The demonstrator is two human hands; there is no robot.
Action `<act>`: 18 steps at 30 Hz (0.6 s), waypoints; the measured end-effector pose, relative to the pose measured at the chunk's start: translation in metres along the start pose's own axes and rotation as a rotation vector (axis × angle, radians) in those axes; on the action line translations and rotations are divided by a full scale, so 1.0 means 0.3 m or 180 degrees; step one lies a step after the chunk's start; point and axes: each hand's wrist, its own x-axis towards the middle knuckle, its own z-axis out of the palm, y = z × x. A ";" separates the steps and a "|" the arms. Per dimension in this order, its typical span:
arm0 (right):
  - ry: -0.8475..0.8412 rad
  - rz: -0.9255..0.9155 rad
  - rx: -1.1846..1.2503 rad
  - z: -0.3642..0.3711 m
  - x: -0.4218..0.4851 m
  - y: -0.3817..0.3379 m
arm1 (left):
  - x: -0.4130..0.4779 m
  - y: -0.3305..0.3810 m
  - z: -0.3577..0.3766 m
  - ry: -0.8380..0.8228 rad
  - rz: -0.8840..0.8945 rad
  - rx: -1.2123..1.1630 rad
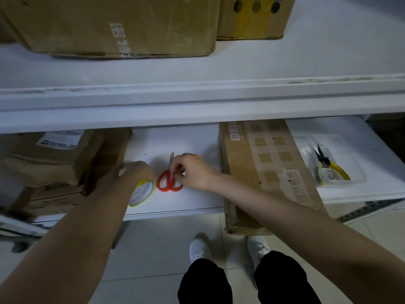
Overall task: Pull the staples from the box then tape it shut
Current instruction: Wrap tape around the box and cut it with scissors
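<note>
A roll of tape (pixel 141 193) with a yellow-green rim lies on the lower white shelf (pixel 197 200), and my left hand (pixel 137 172) reaches over its far edge, fingers blurred. Red-handled scissors (pixel 169 181) lie beside the roll. My right hand (pixel 192 171) is at the scissors, its fingertips pinching at the handle near the blades. A long flat cardboard box (pixel 269 170) lies to the right, sticking out past the shelf's front edge. Yellow-handled pliers (pixel 328 165) rest in a clear plastic tray (pixel 335 156) at the far right.
Worn cardboard boxes (pixel 57 163) fill the lower shelf's left side. Two large boxes (pixel 122 25) stand on the upper shelf, whose white front rail (pixel 197 102) overhangs the hands. Below are tiled floor and my white shoes (pixel 200 249).
</note>
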 end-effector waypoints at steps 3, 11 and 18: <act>-0.0014 -0.0021 0.0021 -0.008 -0.013 -0.001 | 0.014 0.000 0.020 0.0036 0.0016 -0.0090; 0.0020 0.0120 0.0132 -0.045 -0.046 0.009 | -0.032 0.025 0.038 0.0809 -0.0349 -0.1044; 0.0019 0.0030 0.0209 -0.071 -0.104 -0.010 | -0.114 0.043 0.010 0.1616 -0.0560 -0.1167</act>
